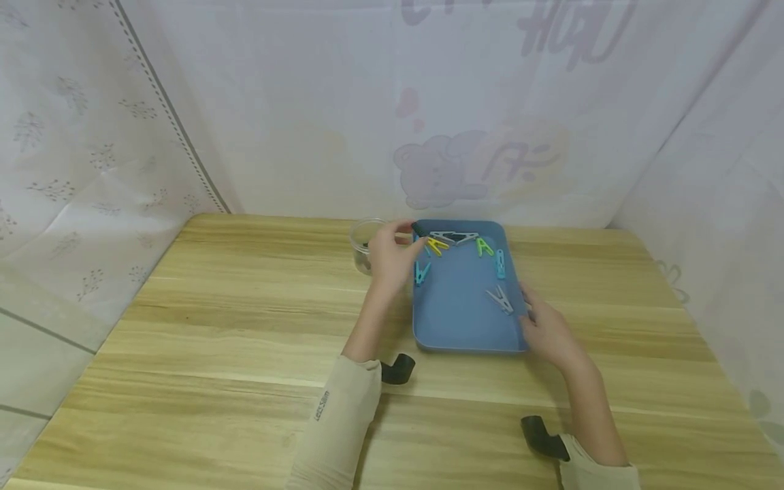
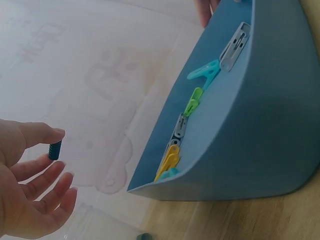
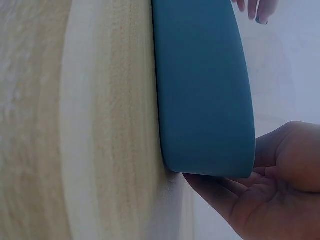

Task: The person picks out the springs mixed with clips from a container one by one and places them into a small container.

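My left hand [image 1: 390, 257] pinches a small dark green ribbed cylinder [image 2: 55, 150] between thumb and forefinger, its other fingers loosely bent. It is over the far left corner of a blue tray [image 1: 465, 327]. My right hand [image 1: 548, 330] grips the tray's right side near its front corner. Inside the tray lie a yellow clothespin [image 1: 437, 245], a light green clothespin [image 1: 484, 246], blue clothespins [image 1: 500, 264] and grey clothespins [image 1: 501, 299]. Beside the left hand stands a clear round jar [image 1: 360, 258], partly hidden by it, with something dark inside.
The tray and jar stand toward the back of a wood-grain table [image 1: 245, 327]. A printed white curtain [image 1: 318, 122] hangs behind the table and along its sides. Black wrist mounts [image 1: 399, 369] stick out from both sleeves.
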`<state>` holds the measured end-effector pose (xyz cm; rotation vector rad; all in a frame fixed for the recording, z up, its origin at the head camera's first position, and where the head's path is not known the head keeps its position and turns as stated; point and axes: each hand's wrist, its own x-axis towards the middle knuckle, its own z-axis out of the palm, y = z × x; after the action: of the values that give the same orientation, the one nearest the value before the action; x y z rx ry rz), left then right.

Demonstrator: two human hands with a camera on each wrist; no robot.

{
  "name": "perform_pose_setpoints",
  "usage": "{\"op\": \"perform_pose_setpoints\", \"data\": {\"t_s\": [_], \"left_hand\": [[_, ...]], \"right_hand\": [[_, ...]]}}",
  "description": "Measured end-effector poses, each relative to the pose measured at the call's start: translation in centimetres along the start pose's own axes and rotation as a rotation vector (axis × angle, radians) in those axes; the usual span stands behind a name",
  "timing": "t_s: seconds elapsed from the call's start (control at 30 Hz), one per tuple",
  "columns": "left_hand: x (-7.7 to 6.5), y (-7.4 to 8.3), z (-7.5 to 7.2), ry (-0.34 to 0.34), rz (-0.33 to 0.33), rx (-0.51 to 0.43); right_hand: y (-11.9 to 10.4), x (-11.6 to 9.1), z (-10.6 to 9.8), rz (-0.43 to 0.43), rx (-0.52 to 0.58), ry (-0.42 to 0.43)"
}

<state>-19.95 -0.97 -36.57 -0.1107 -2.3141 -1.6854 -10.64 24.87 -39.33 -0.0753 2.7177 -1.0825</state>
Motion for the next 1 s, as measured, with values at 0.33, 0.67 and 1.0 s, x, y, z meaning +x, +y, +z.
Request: {"op": "perform_pose_setpoints", "data": {"t_s": [0.33,0.67,1.0], "left_hand": [[-0.2,-0.3,-0.8,0.033,0.01,-0.02],[0.0,-0.3,-1.2,0.023,-0.012,-0.039],[0.3,-0.3,-2.2,0.029,0.024,-0.053]], "right_hand": [[0.5,-0.1,0.2,-0.015,-0.002,0.011],[0.2,0.2,0.0,-0.007,-0.013,0.005],[0.2,0.3,0.0,0.004,-0.016,0.009]]}}
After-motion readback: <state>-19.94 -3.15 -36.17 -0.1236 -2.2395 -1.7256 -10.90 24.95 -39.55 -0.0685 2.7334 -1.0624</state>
